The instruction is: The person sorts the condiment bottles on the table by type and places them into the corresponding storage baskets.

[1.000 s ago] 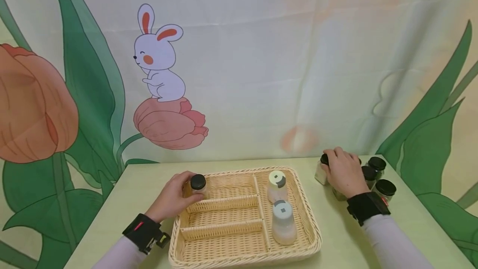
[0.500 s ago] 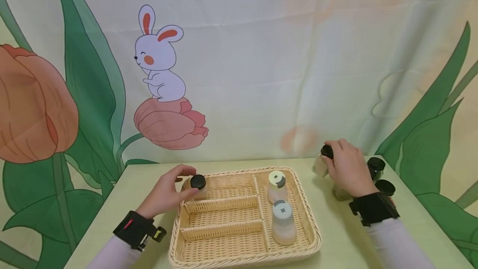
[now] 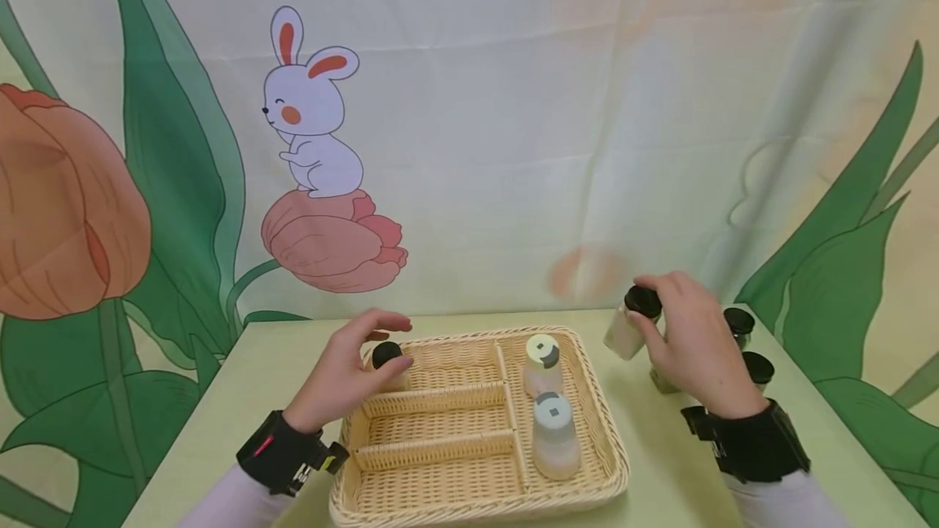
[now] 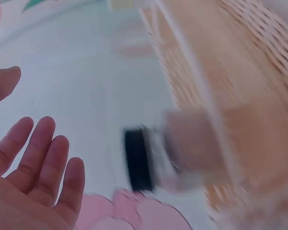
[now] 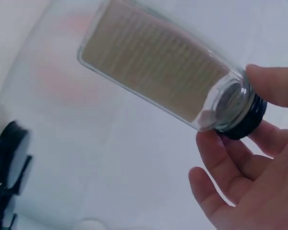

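Note:
My right hand [image 3: 697,345] pinches a glass spice jar [image 3: 625,331] by its black lid. The jar tilts, its base toward the left, and in the right wrist view its clear body [image 5: 153,62] shows a pale brown filling. My left hand [image 3: 348,365] hovers by the basket's back left corner, fingers parted and holding nothing. Beneath its thumb a second black-lidded jar [image 3: 386,355] stands upright in the back left compartment; the left wrist view shows that jar [image 4: 139,160] apart from the fingers [image 4: 43,158].
The wicker basket [image 3: 480,503] has three left compartments and one long right one. Two pale-capped shakers [image 3: 543,361] stand in the right one. On the table's right, several black-lidded jars [image 3: 757,369] stand partly behind my right hand. A printed cloth [image 3: 477,145] hangs behind the table.
My right hand has lifted a jar from the group at the right and tilted it. My left hand has let go of the jar in the basket, its fingers spreading away.

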`<state>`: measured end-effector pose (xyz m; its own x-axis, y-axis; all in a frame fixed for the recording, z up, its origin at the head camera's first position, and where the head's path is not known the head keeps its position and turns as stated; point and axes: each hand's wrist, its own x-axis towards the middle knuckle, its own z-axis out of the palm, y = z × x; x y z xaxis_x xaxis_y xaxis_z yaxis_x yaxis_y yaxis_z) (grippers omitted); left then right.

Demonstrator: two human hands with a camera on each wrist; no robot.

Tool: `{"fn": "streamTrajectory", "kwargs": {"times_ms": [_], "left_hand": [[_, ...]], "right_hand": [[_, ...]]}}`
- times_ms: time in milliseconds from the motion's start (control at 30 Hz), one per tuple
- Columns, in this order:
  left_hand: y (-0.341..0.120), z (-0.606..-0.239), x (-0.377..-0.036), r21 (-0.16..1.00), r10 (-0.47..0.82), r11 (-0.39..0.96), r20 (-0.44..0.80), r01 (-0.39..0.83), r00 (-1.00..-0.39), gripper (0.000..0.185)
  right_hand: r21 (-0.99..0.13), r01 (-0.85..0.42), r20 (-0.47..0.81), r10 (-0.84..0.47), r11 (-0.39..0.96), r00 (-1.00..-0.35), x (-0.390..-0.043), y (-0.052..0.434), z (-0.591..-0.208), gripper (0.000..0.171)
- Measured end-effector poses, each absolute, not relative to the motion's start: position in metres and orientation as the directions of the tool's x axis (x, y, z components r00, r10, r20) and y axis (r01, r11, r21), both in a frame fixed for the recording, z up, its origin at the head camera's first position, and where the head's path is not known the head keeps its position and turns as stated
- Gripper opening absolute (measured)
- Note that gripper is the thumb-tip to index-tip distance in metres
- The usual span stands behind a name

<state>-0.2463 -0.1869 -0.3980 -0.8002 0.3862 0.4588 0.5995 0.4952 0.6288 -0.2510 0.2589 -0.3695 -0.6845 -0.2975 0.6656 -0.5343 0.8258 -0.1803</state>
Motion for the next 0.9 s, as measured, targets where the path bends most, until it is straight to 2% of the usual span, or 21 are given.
{"fn": "streamTrajectory", "kwargs": {"times_ms": [300,667,900], "left_hand": [[-0.147,-0.374,-0.227,0.686,0.439,0.372,0.463,0.625,-0.770,0.043],[-0.105,-0.371,-0.212,0.636,0.517,0.348,0.483,0.688,-0.707,0.043],[-0.082,-0.371,-0.198,0.644,0.538,0.278,0.510,0.712,-0.671,0.047]], "right_hand": [[-0.216,-0.626,0.668,-0.354,0.749,-0.654,-0.217,0.232,-0.353,0.047],[-0.260,-0.701,0.634,-0.430,0.664,-0.642,-0.185,0.195,-0.340,0.045],[-0.234,-0.781,0.684,-0.473,0.579,-0.556,-0.171,0.180,-0.336,0.041]]}}
